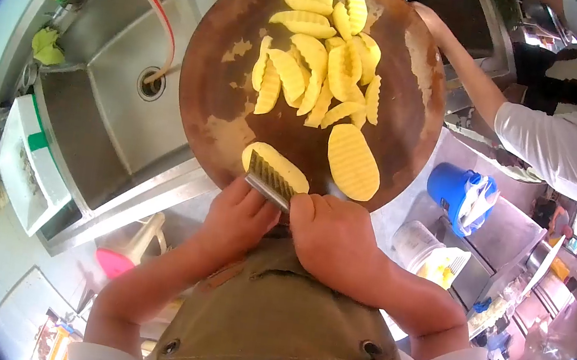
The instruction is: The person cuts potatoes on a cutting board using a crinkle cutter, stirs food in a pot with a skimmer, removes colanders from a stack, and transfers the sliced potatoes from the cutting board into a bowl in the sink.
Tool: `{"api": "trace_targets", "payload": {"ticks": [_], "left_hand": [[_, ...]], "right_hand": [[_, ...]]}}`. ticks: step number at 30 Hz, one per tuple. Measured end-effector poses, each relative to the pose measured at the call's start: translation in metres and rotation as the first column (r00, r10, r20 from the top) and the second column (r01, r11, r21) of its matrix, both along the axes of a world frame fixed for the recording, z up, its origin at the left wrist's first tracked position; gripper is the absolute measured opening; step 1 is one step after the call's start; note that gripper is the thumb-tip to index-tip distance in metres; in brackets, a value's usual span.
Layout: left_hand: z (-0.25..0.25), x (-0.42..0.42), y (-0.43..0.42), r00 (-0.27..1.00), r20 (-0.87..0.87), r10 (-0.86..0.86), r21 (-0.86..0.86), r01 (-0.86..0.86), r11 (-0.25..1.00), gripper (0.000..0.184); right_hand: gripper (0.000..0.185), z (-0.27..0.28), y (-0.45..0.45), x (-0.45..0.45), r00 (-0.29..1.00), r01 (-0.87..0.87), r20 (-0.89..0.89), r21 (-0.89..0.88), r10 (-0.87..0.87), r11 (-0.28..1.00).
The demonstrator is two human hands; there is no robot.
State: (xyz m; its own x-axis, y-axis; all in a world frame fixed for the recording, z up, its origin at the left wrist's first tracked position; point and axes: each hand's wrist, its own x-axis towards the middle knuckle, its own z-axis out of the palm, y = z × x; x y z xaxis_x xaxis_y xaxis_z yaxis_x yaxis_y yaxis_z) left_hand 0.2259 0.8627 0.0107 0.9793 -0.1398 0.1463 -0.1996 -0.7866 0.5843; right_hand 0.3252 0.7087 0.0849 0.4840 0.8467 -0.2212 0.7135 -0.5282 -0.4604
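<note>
My right hand grips the right end of a metal crinkle cutter. Its ridged blade is tilted against a peeled yellow potato near the front of a round brown cutting board. Curled fingers of my left hand press close to the cutter's left end. Whatever they hold is hidden behind the blade and knuckles. To the right lies a large ridged potato slice. Farther back is a loose pile of crinkle-cut potato wedges.
On the left is a steel sink with a red-striped hose. A co-worker's arm reaches to the board's far right edge. Below it stand a blue bucket and a clear container beside yellow pieces.
</note>
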Motion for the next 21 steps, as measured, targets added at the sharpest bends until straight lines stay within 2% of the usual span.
{"api": "trace_targets", "payload": {"ticks": [2,4,7,9,11,15,21], "left_hand": [[0.001,0.001,0.001,1.0,0.019,-0.002,-0.004,0.002,1.0,0.027],[-0.002,0.0,0.001,1.0,0.023,-0.008,0.001,0.008,1.0,0.028],[-0.007,-0.005,0.001,0.995,-0.081,-0.062,0.103,0.07,0.992,0.03],[-0.003,-0.004,0.001,0.998,-0.017,-0.053,0.069,0.055,0.996,0.031],[-0.002,0.001,0.004,0.999,0.036,-0.035,0.044,0.033,0.998,0.032],[-0.003,-0.007,0.0,1.0,0.008,0.029,-0.001,-0.029,1.0,0.031],[-0.005,-0.013,0.007,1.0,0.006,0.025,-0.043,-0.025,0.999,0.031]], "right_hand": [[0.009,-0.001,0.001,0.001,1.0,0.005,0.0,0.018,-0.005,1.0],[0.008,-0.006,0.002,0.003,1.0,-0.008,-0.015,-0.049,0.008,0.999],[0.008,-0.022,0.006,0.011,0.995,-0.007,-0.096,-0.161,-0.009,0.987],[0.009,-0.024,0.008,0.007,0.987,0.043,-0.14,-0.202,-0.073,0.978],[0.008,-0.02,0.009,0.003,0.987,0.075,-0.123,-0.211,-0.102,0.975],[0.007,-0.02,0.003,-0.004,0.971,0.198,-0.082,-0.261,-0.226,0.945],[0.006,-0.013,0.0,-0.007,0.984,0.175,0.0,-0.203,-0.179,0.963]]}}
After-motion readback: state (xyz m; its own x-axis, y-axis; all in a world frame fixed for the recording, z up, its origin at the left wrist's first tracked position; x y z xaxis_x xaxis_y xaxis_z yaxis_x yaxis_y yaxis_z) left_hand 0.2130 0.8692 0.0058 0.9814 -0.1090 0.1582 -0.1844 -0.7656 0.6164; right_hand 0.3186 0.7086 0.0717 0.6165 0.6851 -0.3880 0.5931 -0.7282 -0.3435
